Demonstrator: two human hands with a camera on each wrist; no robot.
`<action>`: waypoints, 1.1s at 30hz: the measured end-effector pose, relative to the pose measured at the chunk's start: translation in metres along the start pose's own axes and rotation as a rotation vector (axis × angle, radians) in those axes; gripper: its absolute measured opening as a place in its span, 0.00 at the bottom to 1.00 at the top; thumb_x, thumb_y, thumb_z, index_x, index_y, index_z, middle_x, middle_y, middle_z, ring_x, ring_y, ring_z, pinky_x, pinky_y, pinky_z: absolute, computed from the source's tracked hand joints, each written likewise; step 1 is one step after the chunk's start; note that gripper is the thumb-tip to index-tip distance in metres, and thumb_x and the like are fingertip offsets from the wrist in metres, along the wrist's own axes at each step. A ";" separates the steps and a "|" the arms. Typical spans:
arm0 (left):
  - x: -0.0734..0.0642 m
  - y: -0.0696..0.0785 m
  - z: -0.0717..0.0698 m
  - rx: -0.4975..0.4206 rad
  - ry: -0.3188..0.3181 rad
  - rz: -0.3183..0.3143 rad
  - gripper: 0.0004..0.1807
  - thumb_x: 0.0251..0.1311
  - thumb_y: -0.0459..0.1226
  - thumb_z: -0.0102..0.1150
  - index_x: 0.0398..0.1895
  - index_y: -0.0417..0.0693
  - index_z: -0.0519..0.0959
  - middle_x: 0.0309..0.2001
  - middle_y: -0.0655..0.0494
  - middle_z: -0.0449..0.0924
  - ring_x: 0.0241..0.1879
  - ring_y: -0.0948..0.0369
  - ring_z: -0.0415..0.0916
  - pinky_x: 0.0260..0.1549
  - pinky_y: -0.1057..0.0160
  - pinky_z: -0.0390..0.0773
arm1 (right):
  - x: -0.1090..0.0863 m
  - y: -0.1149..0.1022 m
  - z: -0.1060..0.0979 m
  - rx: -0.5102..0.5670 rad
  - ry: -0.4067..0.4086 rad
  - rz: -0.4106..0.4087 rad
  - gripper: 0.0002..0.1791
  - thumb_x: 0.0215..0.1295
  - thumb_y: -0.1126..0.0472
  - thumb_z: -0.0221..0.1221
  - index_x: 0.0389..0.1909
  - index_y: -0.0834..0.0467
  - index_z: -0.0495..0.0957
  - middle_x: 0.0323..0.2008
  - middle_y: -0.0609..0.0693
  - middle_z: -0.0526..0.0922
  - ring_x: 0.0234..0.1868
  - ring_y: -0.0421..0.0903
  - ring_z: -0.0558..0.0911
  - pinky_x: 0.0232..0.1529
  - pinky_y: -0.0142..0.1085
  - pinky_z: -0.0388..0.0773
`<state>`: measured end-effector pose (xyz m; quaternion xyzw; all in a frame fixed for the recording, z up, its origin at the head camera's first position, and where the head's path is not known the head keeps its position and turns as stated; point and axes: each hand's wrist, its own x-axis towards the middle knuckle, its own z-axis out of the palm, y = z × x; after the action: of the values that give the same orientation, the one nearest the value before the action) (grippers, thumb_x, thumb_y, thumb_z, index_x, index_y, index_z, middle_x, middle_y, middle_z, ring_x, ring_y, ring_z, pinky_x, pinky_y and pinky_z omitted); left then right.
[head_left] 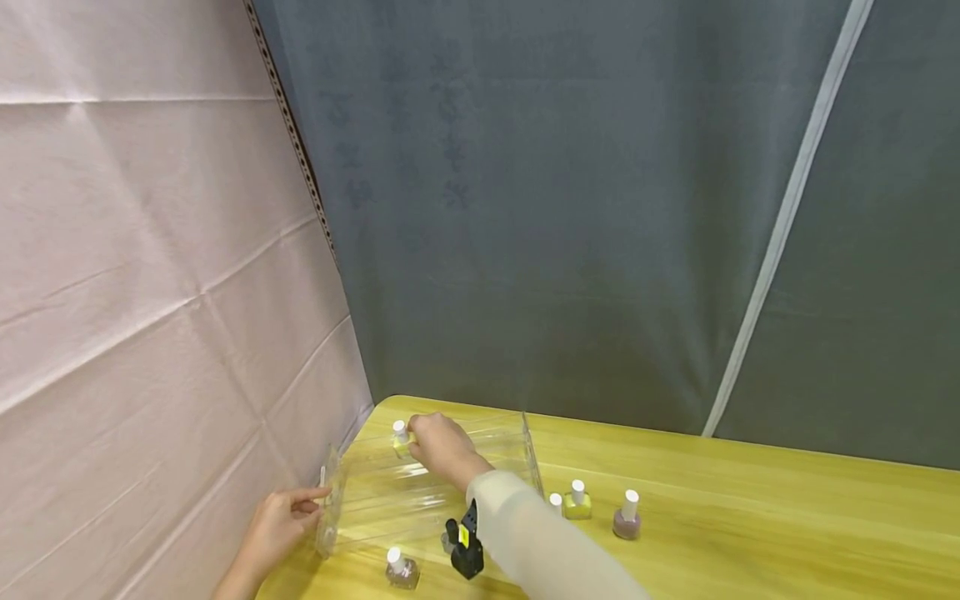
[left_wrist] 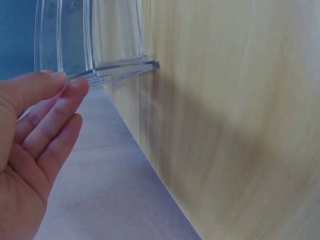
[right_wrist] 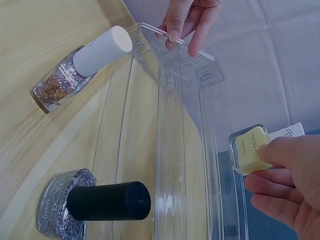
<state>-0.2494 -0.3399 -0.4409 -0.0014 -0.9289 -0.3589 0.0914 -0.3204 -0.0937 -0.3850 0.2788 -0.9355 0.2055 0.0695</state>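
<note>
A clear plastic tiered rack (head_left: 427, 497) stands at the left end of the table. My left hand (head_left: 276, 531) pinches the rim of its left end panel between thumb and fingers, as the left wrist view also shows. With its fingertips my right hand (right_wrist: 292, 177) pinches a nail polish bottle (right_wrist: 248, 150), yellow with a white cap, at the rack's back tier. Whether that bottle touches the tier I cannot tell. In front of the rack are a glitter nail polish bottle (right_wrist: 62, 82) with a white cap and a silver glitter one (right_wrist: 62, 205) with a black cap.
Right of the rack stand a yellow bottle (head_left: 578, 504), a mauve bottle (head_left: 627, 522) and a white-capped bottle (head_left: 556, 502) partly behind the right sleeve. A pale cloth wall (head_left: 187, 350) borders the table's left edge; a dark curtain (head_left: 525, 250) hangs behind.
</note>
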 end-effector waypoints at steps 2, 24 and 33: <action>0.000 0.000 -0.001 0.000 -0.001 -0.002 0.15 0.46 0.22 0.63 0.42 0.32 0.82 0.28 0.49 0.82 0.27 0.60 0.80 0.27 0.67 0.78 | 0.002 -0.001 0.001 0.000 0.000 0.000 0.10 0.60 0.63 0.59 0.42 0.58 0.81 0.30 0.46 0.82 0.17 0.37 0.65 0.17 0.27 0.61; -0.001 0.003 0.000 -0.004 0.017 0.017 0.15 0.45 0.21 0.64 0.41 0.31 0.82 0.28 0.48 0.82 0.27 0.60 0.80 0.27 0.69 0.78 | 0.016 -0.014 0.006 -0.001 -0.044 0.018 0.11 0.61 0.61 0.59 0.44 0.56 0.81 0.35 0.45 0.83 0.20 0.37 0.68 0.22 0.28 0.65; -0.001 0.003 0.000 0.017 0.016 0.003 0.15 0.46 0.21 0.63 0.41 0.33 0.82 0.28 0.49 0.82 0.27 0.60 0.80 0.26 0.69 0.77 | 0.022 -0.020 0.010 0.015 -0.056 0.015 0.12 0.60 0.62 0.60 0.45 0.57 0.81 0.40 0.45 0.83 0.25 0.37 0.72 0.26 0.28 0.69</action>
<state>-0.2487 -0.3379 -0.4389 0.0008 -0.9311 -0.3510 0.0994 -0.3275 -0.1241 -0.3822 0.2781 -0.9375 0.2052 0.0397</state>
